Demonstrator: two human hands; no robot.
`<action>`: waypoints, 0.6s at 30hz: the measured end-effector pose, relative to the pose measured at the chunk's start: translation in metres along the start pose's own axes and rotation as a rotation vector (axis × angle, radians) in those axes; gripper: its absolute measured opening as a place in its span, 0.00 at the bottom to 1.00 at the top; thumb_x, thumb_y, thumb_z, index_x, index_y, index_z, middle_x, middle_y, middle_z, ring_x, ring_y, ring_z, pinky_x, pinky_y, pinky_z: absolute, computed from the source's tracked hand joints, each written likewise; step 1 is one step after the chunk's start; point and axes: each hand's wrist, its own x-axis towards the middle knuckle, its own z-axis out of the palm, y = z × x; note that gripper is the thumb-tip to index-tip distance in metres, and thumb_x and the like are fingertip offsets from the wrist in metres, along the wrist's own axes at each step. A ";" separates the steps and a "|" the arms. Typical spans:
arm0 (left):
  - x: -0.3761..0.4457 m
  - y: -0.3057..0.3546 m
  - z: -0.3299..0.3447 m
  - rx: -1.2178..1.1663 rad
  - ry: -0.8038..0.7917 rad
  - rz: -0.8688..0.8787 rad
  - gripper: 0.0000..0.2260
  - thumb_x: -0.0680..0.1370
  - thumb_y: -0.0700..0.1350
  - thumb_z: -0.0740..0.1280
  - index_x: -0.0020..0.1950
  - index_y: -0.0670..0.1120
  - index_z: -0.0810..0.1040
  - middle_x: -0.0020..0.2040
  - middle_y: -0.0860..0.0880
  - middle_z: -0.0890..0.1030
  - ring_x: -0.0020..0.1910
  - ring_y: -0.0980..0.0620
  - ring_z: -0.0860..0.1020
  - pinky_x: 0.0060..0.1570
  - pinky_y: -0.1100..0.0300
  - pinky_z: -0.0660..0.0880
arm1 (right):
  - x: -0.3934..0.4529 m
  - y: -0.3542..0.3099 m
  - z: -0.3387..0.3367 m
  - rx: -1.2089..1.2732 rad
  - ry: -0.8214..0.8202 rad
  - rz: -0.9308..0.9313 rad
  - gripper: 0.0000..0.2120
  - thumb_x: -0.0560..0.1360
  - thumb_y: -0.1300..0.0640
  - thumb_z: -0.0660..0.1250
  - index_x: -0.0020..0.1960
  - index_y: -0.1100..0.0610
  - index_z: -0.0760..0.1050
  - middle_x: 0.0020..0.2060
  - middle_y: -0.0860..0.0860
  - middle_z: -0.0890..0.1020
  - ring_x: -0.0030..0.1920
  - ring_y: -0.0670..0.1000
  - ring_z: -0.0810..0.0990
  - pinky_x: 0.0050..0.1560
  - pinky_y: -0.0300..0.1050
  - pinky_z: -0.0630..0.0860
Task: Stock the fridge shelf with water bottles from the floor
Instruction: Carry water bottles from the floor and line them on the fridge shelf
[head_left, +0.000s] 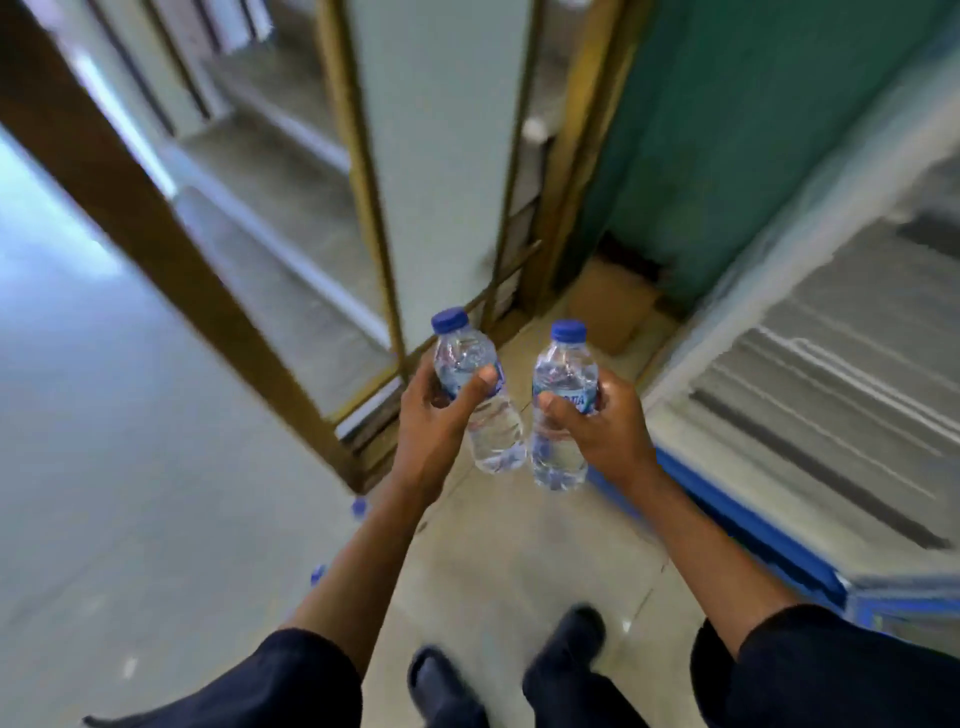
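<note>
Carrying two bottles toward the fridge — that looks like the step in hand, judging by the standing pose and both arms held out in front. The left hand (441, 415) is wrapped round a small clear plastic water bottle with a blue screw cap (475, 395), thumb across the front, bottle tilted with its cap leaning up and left. The right hand (605, 423) grips a second clear plastic bottle with a blue cap and blue label (561, 405), thumb over the label, this one nearer upright. The two bottle bases sit just beside each other, almost touching, both well above the pale tiled floor (498, 561). Ahead and to the left stands a glass-fronted cabinet with a gold-brown frame (171, 249) with pale shelves (291, 130) behind it — probably the fridge, though motion blur makes it hard to confirm. Blue caps of more bottles (359, 506) peek out down by the left forearm, so stock seems to remain on the floor. To the right is a white unit with a blue edge (753, 525); a brown cardboard box (613, 306) sits in the corner. Next move likely calls for stepping closer, picking a free shelf spot, and setting each bottle down upright, one hand at a time — no shelf contents are readable here. Dark shoes (566, 654) show at the bottom.
</note>
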 end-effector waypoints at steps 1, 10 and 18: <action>0.011 0.015 0.026 0.011 -0.070 0.029 0.18 0.68 0.58 0.76 0.55 0.55 0.80 0.52 0.46 0.84 0.52 0.45 0.82 0.53 0.44 0.79 | 0.004 -0.010 -0.026 -0.001 0.069 -0.019 0.15 0.62 0.45 0.73 0.45 0.51 0.78 0.37 0.48 0.83 0.38 0.48 0.82 0.42 0.50 0.79; 0.069 0.137 0.281 0.224 -0.586 0.399 0.23 0.65 0.62 0.77 0.54 0.52 0.79 0.48 0.49 0.85 0.47 0.50 0.84 0.46 0.54 0.80 | 0.015 -0.091 -0.297 0.012 0.514 -0.273 0.21 0.63 0.48 0.76 0.53 0.53 0.78 0.41 0.49 0.85 0.40 0.50 0.84 0.40 0.53 0.82; 0.080 0.250 0.483 0.189 -0.765 0.730 0.28 0.67 0.62 0.75 0.63 0.51 0.75 0.55 0.54 0.83 0.53 0.56 0.82 0.53 0.58 0.79 | 0.025 -0.155 -0.497 -0.040 0.670 -0.436 0.22 0.62 0.49 0.77 0.52 0.56 0.78 0.42 0.56 0.85 0.41 0.58 0.85 0.39 0.61 0.82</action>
